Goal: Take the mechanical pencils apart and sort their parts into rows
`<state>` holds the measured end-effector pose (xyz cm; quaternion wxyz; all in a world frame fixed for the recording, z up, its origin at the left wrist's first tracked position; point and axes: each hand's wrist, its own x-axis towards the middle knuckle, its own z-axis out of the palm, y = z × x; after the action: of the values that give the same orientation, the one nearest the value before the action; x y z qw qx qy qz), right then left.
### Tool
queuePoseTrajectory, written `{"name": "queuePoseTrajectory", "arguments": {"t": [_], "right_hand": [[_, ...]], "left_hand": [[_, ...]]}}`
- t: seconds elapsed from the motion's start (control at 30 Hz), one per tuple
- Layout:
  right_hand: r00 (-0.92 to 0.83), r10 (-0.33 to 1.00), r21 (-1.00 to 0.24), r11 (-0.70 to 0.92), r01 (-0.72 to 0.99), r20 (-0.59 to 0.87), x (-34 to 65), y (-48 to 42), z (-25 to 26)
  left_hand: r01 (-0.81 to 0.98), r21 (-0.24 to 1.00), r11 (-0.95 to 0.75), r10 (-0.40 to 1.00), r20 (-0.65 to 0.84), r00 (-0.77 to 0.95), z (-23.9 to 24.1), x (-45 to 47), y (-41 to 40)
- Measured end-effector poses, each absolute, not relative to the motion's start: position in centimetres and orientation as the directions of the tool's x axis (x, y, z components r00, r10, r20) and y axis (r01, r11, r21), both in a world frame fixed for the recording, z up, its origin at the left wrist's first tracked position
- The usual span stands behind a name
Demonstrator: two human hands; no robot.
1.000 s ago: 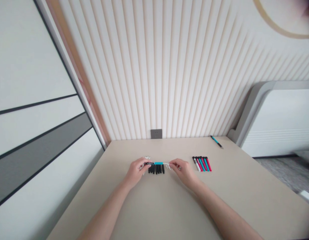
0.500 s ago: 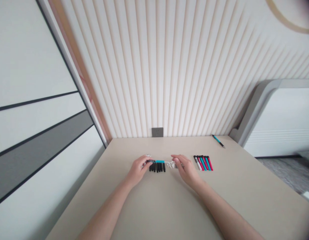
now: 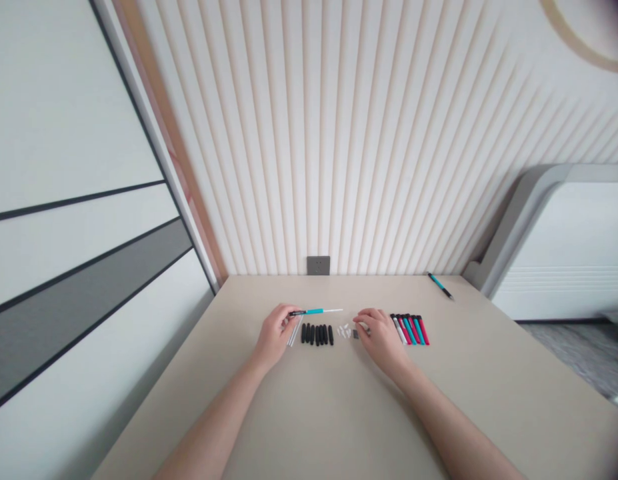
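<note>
My left hand (image 3: 273,339) pinches the black end of a partly assembled pen (image 3: 315,311). Its teal barrel points right, and a thin white refill sticks out of the far end. Under that hand lie some thin whitish rods (image 3: 295,332), partly covered by the fingers. Beside them is a row of several black tubes (image 3: 317,335), then a cluster of small white pieces (image 3: 344,331). My right hand (image 3: 383,339) hovers by a small dark grey piece (image 3: 355,335), thumb and fingers closed together. Whatever they hold is too small to make out.
Right of my right hand, several white, red and teal barrels with black ends (image 3: 413,329) lie side by side. A teal and black pen (image 3: 441,287) lies near the table's (image 3: 309,407) back right corner. A wall socket (image 3: 319,265) sits behind the table.
My right hand has come away from the refill's tip and moved right. My left hand has raised the pen slightly away from the black tubes, leaving the white refill exposed.
</note>
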<state>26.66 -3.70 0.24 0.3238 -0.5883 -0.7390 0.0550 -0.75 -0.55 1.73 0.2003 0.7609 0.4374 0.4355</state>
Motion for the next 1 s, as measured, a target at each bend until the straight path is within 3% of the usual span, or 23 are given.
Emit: {"name": "queuePoseTrajectory", "arguments": {"t": [0.2, 0.63, 1.0], "right_hand": [[-0.164, 0.93, -0.39, 0.292, 0.874, 0.329, 26.4, -3.9, 0.0], [-0.242, 0.915, -0.411, 0.366, 0.835, 0.322, 25.0, -4.5, -0.2], [-0.303, 0.893, -0.358, 0.417, 0.835, 0.332, 24.3, -5.0, 0.2]], "left_hand": [[0.498, 0.67, -0.55, 0.834, 0.466, 0.295, 1.6, -0.6, -0.6], [0.496, 0.681, -0.538, 0.843, 0.451, 0.295, 1.4, -0.5, -0.6], [0.524, 0.663, -0.535, 0.841, 0.475, 0.257, 1.4, -0.5, -0.6]]}}
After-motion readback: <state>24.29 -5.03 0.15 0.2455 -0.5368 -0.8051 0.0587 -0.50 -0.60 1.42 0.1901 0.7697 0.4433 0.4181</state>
